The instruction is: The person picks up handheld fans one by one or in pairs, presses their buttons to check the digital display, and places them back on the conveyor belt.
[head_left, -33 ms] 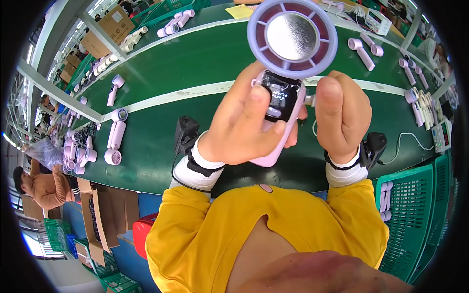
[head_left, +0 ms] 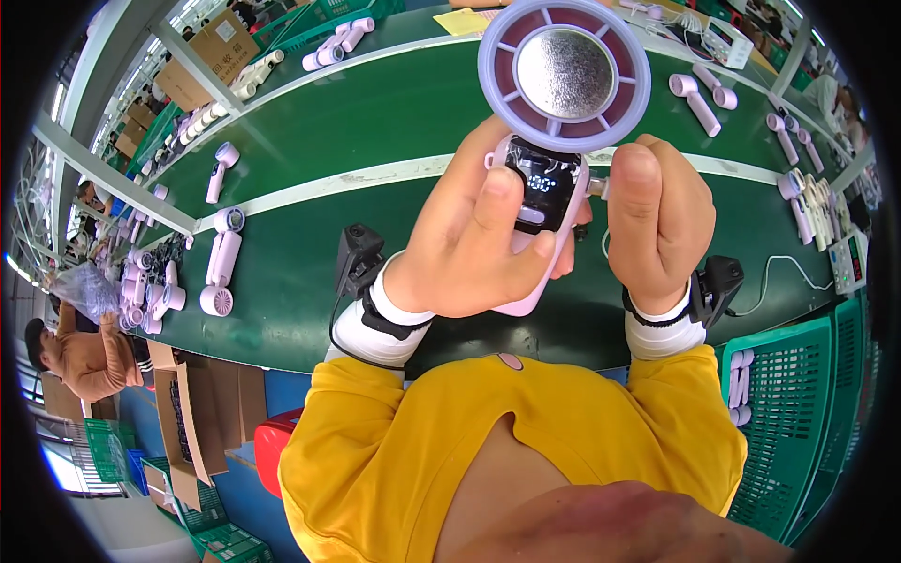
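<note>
My left hand [head_left: 460, 246] is closed around a lilac handheld fan [head_left: 535, 281], held upright above the green bench. The fan's round head has a silver disc [head_left: 567, 73] in its middle. Lit characters glow on the black display [head_left: 547, 183] below the head, and my left thumb rests at that panel's edge. At the fan's right side, my right hand [head_left: 662, 220] grips a small cable plug [head_left: 598, 189] that meets the body there. Its thin white cable [head_left: 605, 246] hangs beside the fingers; they hide most of the plug.
Several lilac fans [head_left: 222, 258] lie on the green bench [head_left: 310, 202] at left, others at far right. A white meter box [head_left: 847, 261] sits at the right edge. Below it stands a green crate [head_left: 798, 413] holding fans. A person [head_left: 89, 361] works at far left beside cartons.
The fan has shifted very slightly right in my hands. The display's lit characters look different and clearer.
</note>
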